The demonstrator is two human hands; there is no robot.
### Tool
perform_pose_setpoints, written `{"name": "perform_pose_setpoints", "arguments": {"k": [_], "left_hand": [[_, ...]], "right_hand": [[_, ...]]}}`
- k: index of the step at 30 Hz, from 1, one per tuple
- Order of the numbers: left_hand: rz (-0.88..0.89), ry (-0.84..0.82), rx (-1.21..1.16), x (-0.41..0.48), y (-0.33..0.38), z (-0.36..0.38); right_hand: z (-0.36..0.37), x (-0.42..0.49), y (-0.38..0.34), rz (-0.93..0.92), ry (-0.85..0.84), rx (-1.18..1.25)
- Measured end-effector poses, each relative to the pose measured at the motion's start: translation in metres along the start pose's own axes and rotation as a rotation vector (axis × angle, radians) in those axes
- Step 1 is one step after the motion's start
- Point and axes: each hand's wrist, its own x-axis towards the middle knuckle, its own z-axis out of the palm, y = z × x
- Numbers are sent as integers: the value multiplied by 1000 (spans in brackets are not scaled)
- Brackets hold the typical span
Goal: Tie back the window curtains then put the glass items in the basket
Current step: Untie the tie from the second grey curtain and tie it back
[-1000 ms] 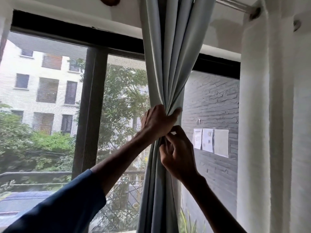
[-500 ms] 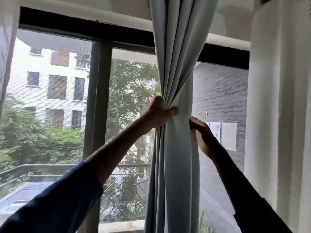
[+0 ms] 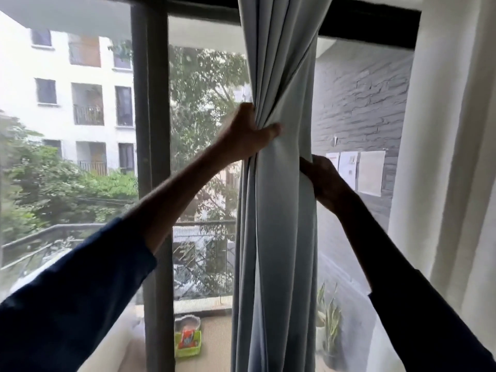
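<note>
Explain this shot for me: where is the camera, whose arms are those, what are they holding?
No machine here: a person wears one camera on the head, looking forward, so the two arms in dark sleeves are their own. The left hand grips the gathered grey curtain, thumb across its front. The right hand holds that curtain's right edge, a little lower. Behind is a window with a dark frame; a white curtain hangs at the right. Low down by the frame's foot stands a green basket, and a potted plant stands further right.
</note>
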Motion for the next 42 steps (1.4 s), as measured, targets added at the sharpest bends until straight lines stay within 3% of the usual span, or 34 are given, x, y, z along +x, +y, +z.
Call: {"name": "perform_pose_setpoints", "arguments": {"k": [4,9,13,16,20,23,29,37,42], "left_hand": [[-6,77,127,-21,-19,14],[-77,31,214,-74,-35,41],[-128,-57,271,-115,-57,66],[-166,-76,332,-134,-77,87],[-148,-74,413,-145,-80,97],[-127,-76,474,-143,-70,95],[-163,-123,479,-142,-76,103],[-164,-220,430,-149,-94,112],[-88,-429,270,-142,-113,102]], "right_hand": [[-2,-26,20,-45,112,-40],[7,-68,58,-13,266,-150],[22,-99,98,-46,390,-300],[41,-120,115,-91,490,-547],[64,-138,135,-125,457,-819],[80,-151,142,-165,308,-979],[76,-169,137,-172,153,-856],[60,-169,141,-138,287,-797],[52,-167,146,-94,333,-744]]}}
